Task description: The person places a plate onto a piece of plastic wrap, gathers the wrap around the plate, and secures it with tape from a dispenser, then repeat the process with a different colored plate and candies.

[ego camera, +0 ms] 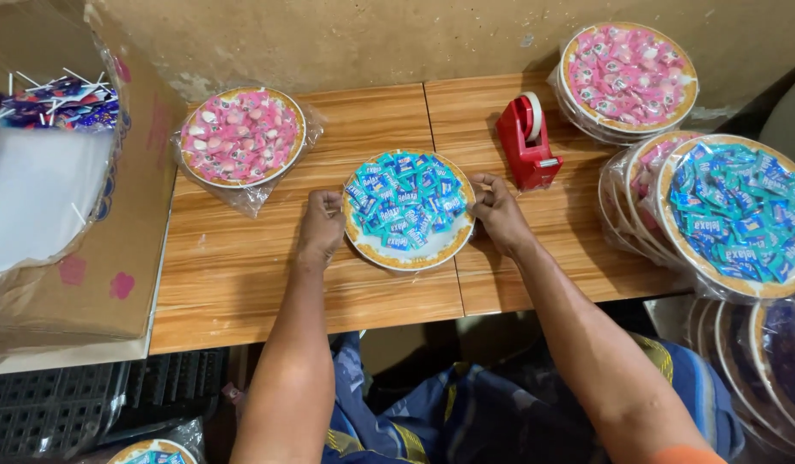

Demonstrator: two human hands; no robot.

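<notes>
Low wooden plank table [243, 283], seen from above. We hold a round paper plate heaped with blue and teal wrapped sweets [409, 209], set at the middle of the table, over the seam between two boards.

Left hand [320, 228] at the plate's left rim: fingers curled in and pressed together against the edge. Whether they pinch the rim or only press on it we cannot tell; the fingertips are tucked under the knuckles.

Right hand [499, 210] at the right rim: fingers bent, thumb and forefinger closing on the edge. The tips are hidden by the plate's lip.

Toward the back left corner, a round plate of pink sweets in clear plastic wrap [241, 137], apart from our plate. Just right of our plate, nearer the back edge, a red plastic tape dispenser [526, 142], close to the right hand but not touching it.

Back right corner: a stack of wrapped pink-sweet plates [628, 77]. Right edge: more wrapped plates overlapping, the top one blue [737, 215], cut off by the frame; how many lie beneath is hard to make out.

Far left, a cardboard box with a clear bag of lollipops [58, 99], partly out of view.
</notes>
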